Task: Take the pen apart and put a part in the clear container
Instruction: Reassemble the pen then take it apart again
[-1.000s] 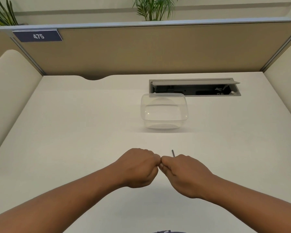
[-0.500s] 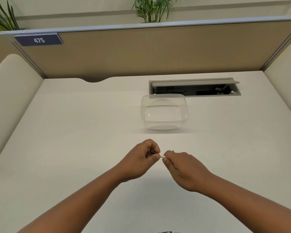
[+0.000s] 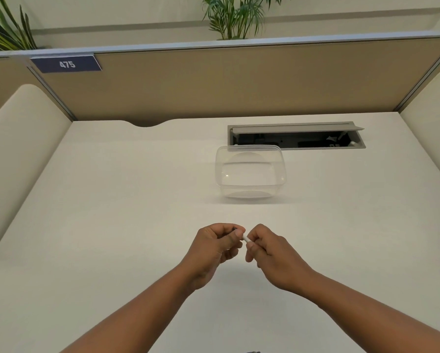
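Both hands meet over the white desk near its front. My left hand (image 3: 215, 244) and my right hand (image 3: 267, 248) each pinch one end of the pen (image 3: 246, 238), of which only a short white piece shows between the fingertips. The rest of the pen is hidden inside the fingers. The clear container (image 3: 250, 186) stands open and empty on the desk, well beyond the hands and slightly to the right.
An open grey cable hatch (image 3: 296, 136) is set into the desk just behind the container. Tan cubicle partitions (image 3: 214, 82) close off the back, and padded cream panels stand at both sides. Plants show above the rear partition.
The two fists were pressed together on the pen. They have loosened to fingertip grips and lifted slightly forward, and a white section of the pen now shows between them.
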Available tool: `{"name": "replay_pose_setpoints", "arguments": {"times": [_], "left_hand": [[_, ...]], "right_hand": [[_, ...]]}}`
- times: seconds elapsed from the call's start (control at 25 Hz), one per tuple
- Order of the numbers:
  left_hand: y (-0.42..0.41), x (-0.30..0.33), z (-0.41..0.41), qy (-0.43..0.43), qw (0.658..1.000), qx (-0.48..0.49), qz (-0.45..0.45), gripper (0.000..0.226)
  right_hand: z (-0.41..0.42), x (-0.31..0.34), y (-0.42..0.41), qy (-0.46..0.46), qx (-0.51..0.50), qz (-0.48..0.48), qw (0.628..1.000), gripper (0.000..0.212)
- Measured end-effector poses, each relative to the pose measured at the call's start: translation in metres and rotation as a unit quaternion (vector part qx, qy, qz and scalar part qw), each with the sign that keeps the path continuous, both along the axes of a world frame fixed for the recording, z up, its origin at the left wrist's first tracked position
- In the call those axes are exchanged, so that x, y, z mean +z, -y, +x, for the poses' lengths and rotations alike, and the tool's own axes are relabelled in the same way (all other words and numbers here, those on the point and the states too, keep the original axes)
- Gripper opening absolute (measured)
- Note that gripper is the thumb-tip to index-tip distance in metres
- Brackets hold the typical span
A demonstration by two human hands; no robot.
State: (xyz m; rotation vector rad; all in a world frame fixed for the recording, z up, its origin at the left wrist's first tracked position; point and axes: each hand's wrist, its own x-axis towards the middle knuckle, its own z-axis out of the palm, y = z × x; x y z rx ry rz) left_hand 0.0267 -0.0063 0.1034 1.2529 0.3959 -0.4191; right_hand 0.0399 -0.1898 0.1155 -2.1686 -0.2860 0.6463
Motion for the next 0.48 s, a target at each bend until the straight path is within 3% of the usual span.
{"name": "replay_pose_setpoints", "arguments": {"times": [0.12, 0.48], "left_hand": [[0.006, 0.0, -0.003, -0.003, 1.0, -0.013, 0.004, 0.015], [0.026, 0.002, -0.006, 0.096, 0.987, -0.059, 0.112, 0.024]], "right_hand": [[-0.004, -0.005, -0.002, -0.008, -0.03, 0.008, 1.0, 0.016], [-0.007, -0.005, -0.005, -0.072, -0.105, 0.122, 0.984, 0.009]]}}
